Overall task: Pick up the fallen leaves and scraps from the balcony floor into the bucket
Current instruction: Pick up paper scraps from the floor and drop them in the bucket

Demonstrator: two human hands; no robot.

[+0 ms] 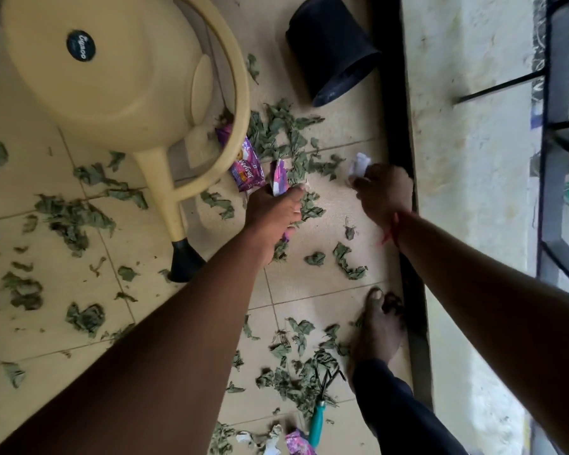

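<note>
Scraps are in both hands. The left hand (271, 215) has its fingers curled round a purple wrapper piece (280, 178), and the right hand (386, 195) has its fingers closed in a pinch on a white paper scrap (358, 165). Both are low over the tiled floor (329, 231).

The black bucket (329, 50) lies ahead of both hands, beyond the thickest patch of fallen leaves (286, 133), roughly between the two arms. Its mouth faces the person; whether it stands upright or is tipped cannot be told. The right hand is judged the nearer, with a clear line along the dark wall base.

A second purple wrapper (245, 172) lies just beside the left hand, under the handle of a cream watering can (112, 60).

Judgement: the next move is a forward carry to the bucket mouth. Leaves are scattered over most of the floor, so the task is at an early stage.
</note>
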